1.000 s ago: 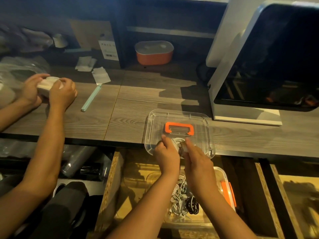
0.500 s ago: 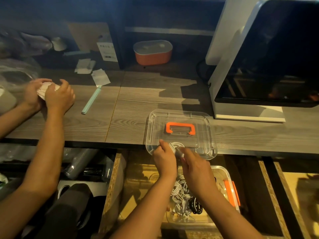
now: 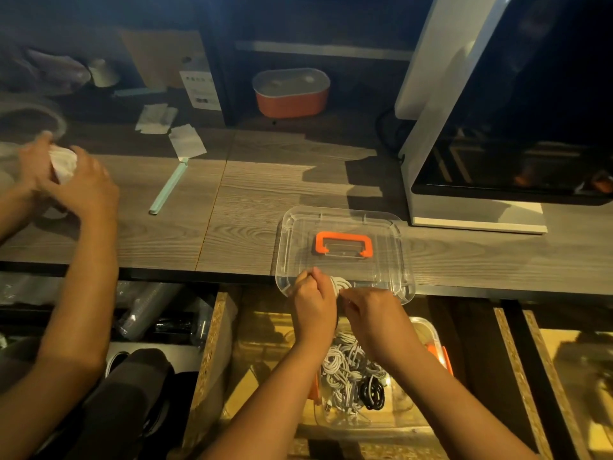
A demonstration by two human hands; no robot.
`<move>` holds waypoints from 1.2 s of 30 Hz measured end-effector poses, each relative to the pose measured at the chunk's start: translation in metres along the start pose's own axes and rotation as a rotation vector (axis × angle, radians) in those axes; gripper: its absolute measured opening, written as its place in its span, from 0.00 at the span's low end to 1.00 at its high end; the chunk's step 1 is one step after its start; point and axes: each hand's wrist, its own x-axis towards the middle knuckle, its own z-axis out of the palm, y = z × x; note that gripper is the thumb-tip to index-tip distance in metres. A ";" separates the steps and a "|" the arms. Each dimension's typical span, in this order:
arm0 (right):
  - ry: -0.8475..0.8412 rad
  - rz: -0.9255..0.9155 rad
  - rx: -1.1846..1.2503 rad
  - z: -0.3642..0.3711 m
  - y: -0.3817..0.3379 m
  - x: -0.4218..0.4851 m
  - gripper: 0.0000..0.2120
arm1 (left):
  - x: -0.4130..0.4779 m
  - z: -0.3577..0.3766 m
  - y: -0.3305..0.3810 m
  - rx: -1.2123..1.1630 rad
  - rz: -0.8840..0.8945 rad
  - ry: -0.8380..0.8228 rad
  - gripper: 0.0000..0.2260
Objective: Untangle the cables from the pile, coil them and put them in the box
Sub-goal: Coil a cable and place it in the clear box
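Low in the middle of the frame, the left hand has its fingers curled round a small coil of white cable, held over the near edge of the clear lid on the desk. The right hand, fingers bent, pinches the coil's side. In the last second it has eased slightly away from the left, so the coil shows more plainly. It looks nearly wound, I'd say, and ready for the box in the drawer below, where the other cables lie
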 end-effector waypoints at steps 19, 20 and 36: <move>0.031 0.640 1.432 -0.043 -0.017 -0.007 0.09 | 0.006 -0.015 0.054 -0.290 -0.082 -0.189 0.16; 0.053 0.636 1.414 -0.043 -0.018 -0.007 0.06 | 0.006 -0.015 0.056 -0.297 -0.076 -0.187 0.16; 0.008 0.514 1.227 -0.052 -0.010 0.001 0.13 | 0.020 -0.017 0.051 -0.226 0.220 -0.242 0.13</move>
